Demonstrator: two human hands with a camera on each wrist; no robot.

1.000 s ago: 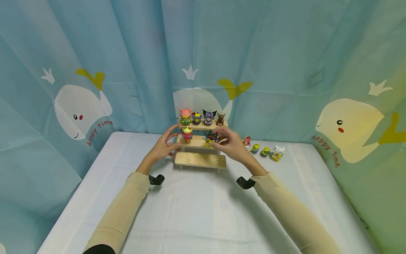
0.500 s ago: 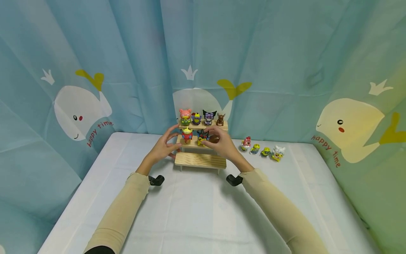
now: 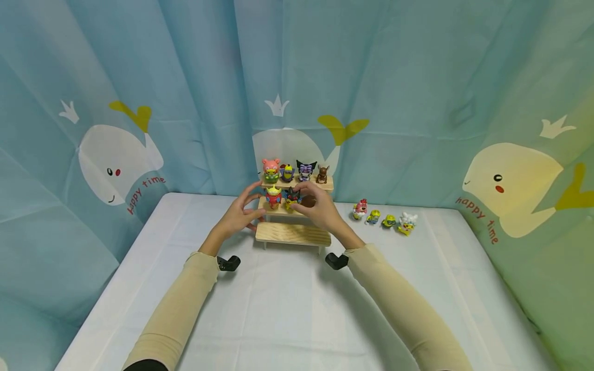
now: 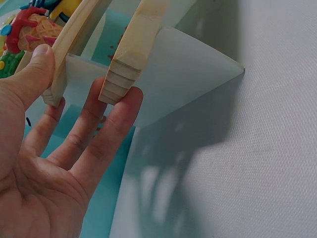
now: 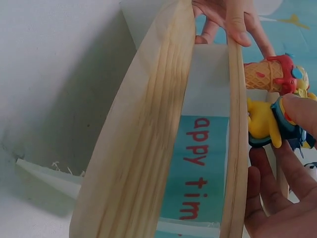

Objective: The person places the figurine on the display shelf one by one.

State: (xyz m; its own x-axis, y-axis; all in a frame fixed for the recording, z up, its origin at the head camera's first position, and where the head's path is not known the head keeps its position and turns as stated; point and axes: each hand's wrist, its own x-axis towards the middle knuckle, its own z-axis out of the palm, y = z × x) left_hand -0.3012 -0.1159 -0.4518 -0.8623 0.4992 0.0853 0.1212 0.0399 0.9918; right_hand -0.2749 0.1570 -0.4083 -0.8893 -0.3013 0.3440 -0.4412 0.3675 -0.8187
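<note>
Fingers (image 5: 296,171) of the right hand (image 3: 324,210) are pinching a yellow-and-blue figurine (image 5: 262,123) against the thumb (image 5: 301,111), beside the cone-bodied figurine (image 3: 274,198) at the middle tier (image 5: 237,148); the left hand (image 3: 235,216) is gripping the wooden stand (image 3: 293,233), fingers spread. Behind, the curtain (image 3: 403,67) is showing red "happy time" lettering (image 3: 146,194).

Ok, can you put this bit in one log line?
right hand: pinches yellow-and-dark figurine at middle shelf; left hand: grips wooden stand; top shelf: four figurines; table: four more figurines
</note>
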